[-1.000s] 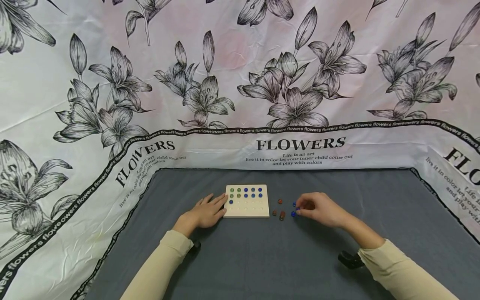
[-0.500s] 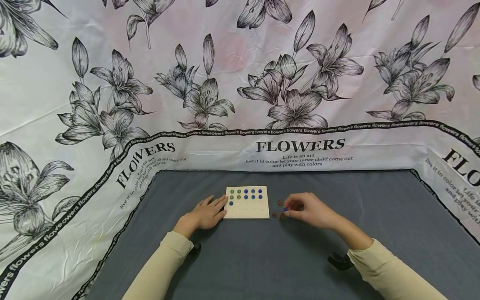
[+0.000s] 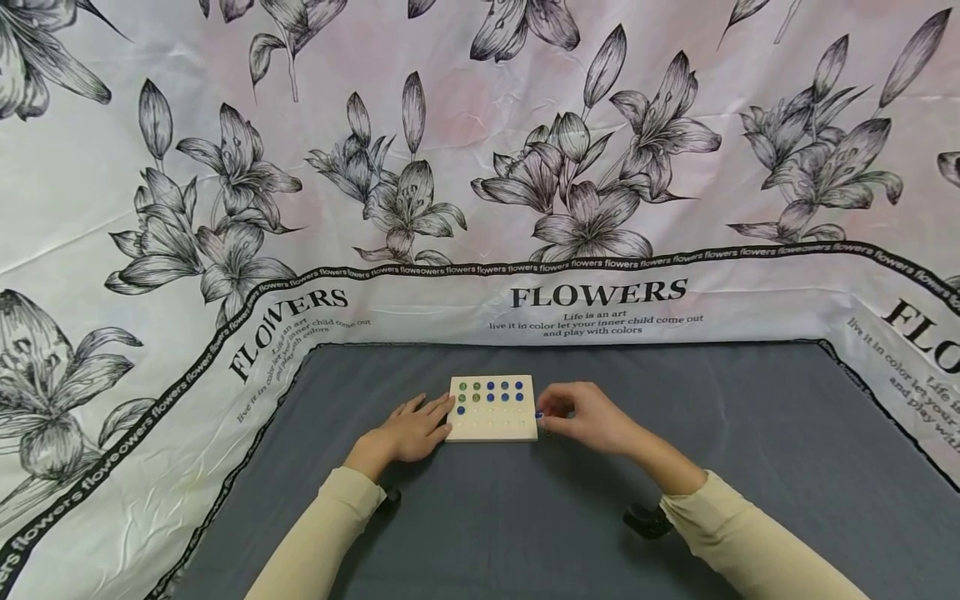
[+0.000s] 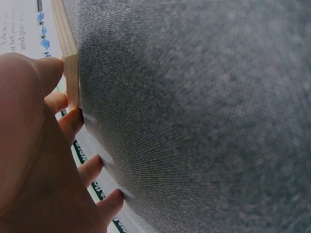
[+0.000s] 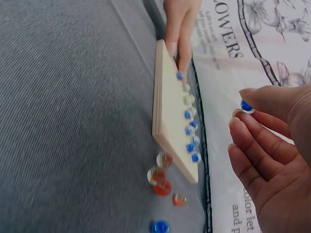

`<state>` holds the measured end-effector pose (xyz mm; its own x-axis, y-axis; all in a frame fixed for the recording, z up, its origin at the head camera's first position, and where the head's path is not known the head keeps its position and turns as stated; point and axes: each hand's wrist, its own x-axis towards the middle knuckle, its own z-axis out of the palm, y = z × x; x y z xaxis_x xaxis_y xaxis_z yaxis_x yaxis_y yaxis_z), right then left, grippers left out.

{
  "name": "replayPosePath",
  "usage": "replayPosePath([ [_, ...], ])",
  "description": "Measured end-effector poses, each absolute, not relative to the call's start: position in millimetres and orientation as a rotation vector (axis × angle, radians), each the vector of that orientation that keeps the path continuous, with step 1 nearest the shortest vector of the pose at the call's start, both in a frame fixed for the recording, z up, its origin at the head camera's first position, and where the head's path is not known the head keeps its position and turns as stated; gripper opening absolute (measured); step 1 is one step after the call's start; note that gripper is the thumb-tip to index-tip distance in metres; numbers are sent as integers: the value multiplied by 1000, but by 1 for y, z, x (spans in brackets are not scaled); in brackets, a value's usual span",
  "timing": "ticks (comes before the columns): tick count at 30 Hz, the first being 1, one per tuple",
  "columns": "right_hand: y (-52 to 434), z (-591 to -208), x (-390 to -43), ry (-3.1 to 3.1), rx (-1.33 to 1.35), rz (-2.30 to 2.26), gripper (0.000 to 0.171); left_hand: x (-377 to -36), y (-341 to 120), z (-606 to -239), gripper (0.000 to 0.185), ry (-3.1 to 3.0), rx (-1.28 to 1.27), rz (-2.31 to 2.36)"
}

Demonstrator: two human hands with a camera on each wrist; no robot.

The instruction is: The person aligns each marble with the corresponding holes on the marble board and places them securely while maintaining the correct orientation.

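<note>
A pale wooden board with rows of small hollows lies on the grey cloth. Green marbles sit at its back left, and blue marbles fill the back right, with one more blue marble in the third row. My left hand rests at the board's left edge, fingers spread and fairly straight, thumb against its side in the left wrist view. Between thumb and fingertip my right hand pinches a blue marble, just beyond the board's right edge.
Several red-and-clear marbles lie on the cloth close to the board's right end in the right wrist view, and a loose blue marble lies farther off. A white flower-printed sheet borders the grey cloth behind.
My right hand has moved left with the blue marble, from the loose blue marbles to the board's right edge, now covering the red marbles in the head view. The left hand stays in place.
</note>
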<state>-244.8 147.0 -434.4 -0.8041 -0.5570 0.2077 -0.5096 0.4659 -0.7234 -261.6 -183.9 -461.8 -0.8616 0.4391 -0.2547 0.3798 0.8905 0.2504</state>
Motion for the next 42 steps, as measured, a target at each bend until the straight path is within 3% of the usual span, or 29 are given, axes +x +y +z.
replayPosePath([
  [42,36,-476,-274,2600,-924,-1365,10,-263,-184,-461,56,2756,609,288],
])
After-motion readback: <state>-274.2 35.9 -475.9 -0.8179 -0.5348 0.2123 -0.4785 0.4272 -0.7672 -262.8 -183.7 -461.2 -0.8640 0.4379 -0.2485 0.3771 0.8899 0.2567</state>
